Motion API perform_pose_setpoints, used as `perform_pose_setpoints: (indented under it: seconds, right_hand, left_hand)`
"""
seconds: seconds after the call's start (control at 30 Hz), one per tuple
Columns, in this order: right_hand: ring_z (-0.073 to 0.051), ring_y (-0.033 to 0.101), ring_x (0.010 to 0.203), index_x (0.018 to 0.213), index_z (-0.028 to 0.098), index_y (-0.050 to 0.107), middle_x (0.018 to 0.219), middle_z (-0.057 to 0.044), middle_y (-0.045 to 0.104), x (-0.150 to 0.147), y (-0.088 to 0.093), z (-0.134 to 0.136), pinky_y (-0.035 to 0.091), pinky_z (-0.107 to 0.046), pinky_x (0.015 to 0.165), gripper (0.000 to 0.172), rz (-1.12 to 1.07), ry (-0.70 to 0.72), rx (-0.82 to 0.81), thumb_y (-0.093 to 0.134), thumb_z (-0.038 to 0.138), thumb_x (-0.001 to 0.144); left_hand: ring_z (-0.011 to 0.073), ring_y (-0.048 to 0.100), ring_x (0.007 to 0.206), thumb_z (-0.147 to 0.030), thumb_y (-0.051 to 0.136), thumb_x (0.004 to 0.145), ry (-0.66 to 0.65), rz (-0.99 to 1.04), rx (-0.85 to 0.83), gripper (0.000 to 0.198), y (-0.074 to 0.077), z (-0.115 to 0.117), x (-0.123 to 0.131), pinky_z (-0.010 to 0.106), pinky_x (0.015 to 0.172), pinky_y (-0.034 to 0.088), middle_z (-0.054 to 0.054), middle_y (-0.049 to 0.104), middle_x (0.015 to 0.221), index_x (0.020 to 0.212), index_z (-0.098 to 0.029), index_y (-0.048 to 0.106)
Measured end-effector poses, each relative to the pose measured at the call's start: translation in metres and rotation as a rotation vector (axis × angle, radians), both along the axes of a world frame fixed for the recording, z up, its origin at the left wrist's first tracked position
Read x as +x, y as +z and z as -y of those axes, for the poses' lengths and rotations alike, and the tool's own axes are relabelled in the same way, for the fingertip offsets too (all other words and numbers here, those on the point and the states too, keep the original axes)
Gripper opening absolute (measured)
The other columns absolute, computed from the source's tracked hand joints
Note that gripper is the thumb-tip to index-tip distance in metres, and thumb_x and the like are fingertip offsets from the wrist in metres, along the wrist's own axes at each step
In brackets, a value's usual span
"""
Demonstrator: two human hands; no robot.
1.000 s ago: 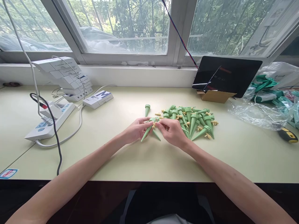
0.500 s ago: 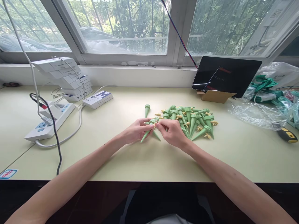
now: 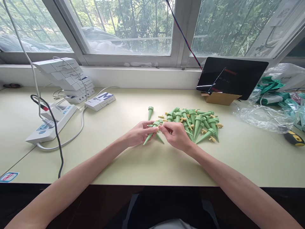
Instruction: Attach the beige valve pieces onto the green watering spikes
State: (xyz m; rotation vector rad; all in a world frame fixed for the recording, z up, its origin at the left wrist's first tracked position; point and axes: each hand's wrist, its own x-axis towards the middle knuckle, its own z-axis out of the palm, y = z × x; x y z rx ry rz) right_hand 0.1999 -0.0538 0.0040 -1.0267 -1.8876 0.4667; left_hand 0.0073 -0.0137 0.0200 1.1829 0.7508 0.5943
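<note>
1. Both hands pinch one green cone spike point(image 3: 150, 135), tip down-left: left hand point(image 3: 137, 135) and right hand point(image 3: 175, 135) closed on its wide end, just left of the spike pile point(image 3: 196, 122).
2. Pale green table point(image 3: 119, 159) under a window point(image 3: 128, 25); power strip point(image 3: 51, 124) far left of the pile.

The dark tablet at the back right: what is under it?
The dark tablet leans on an open cardboard box standing on the table. The box's inside and the tablet's lower edge are hidden.
</note>
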Motion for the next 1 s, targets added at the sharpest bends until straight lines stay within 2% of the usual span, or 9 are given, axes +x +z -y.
perform_pose_setpoints:
  seconds: [0.5,0.77,0.87,1.0]
  right_hand:
    - [-0.009,0.028,0.052,0.059,0.019,0.038,0.055,0.005,0.034,0.0002,0.0013,-0.0001,0.023,-0.026,0.052,0.042,-0.005,-0.003,-0.008,0.049,0.030,0.097]
    - [-0.009,0.029,0.052,0.059,0.019,0.038,0.055,0.005,0.035,-0.0007,0.0023,-0.0005,0.023,-0.026,0.052,0.041,-0.013,-0.003,-0.019,0.049,0.031,0.097]
    - [-0.009,0.028,0.052,0.059,0.019,0.040,0.055,0.005,0.036,-0.0009,0.0026,-0.0007,0.023,-0.026,0.052,0.041,-0.023,-0.005,-0.039,0.049,0.031,0.096]
    - [-0.008,0.028,0.052,0.059,0.018,0.045,0.054,0.005,0.035,-0.0008,0.0027,-0.0005,0.022,-0.025,0.052,0.040,-0.044,-0.010,-0.086,0.049,0.034,0.096]
  left_hand:
    - [0.0096,0.058,0.069,-0.032,0.081,0.078,0.006,0.031,-0.003,0.028,-0.0093,-0.0026,-0.0017,0.016,0.051,0.043,0.004,0.061,0.081,0.098,-0.013,0.073]
    - [0.0086,0.055,0.062,-0.031,0.079,0.080,-0.006,0.067,0.042,0.026,-0.0057,-0.0007,0.0003,0.018,0.047,0.042,0.002,0.062,0.078,0.096,-0.013,0.070]
    - [0.0087,0.056,0.061,-0.032,0.081,0.078,0.017,0.067,0.046,0.030,-0.0049,-0.0007,0.0006,0.018,0.048,0.043,0.001,0.062,0.076,0.099,-0.014,0.068]
    - [0.0093,0.055,0.056,-0.035,0.081,0.076,0.037,0.005,0.106,0.045,-0.0064,-0.0018,-0.0003,0.018,0.043,0.039,0.000,0.062,0.071,0.113,-0.016,0.063]
